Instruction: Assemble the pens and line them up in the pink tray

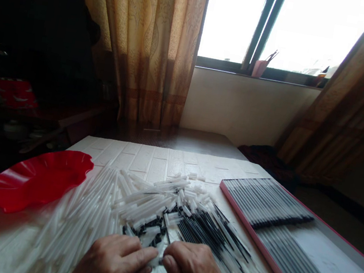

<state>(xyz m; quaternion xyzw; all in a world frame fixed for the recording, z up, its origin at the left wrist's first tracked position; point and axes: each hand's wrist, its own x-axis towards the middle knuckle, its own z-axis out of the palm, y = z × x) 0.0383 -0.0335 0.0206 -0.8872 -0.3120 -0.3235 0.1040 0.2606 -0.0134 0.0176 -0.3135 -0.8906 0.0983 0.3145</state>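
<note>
Head view. Item: my left hand (116, 258), thumb and fingers pinched shut on a small clear piece (154, 261). Item: my right hand (198, 267), just beside it, fingers curled in, tips at the dark end of that same piece — too blurred to tell whether they grip it. Position of piece: between my two hands, low over the near part of the white table (159, 165). Beyond my hands: black caps (155, 222), loose, many. Left: clear tubes (84, 222), a wide spread; past them, one red dish (38, 177), wavy rim. Right: black rods (200, 226), heaped — then one pink-edged box (332, 262), holding two rows of black-tipped sticks (269, 201).
</note>
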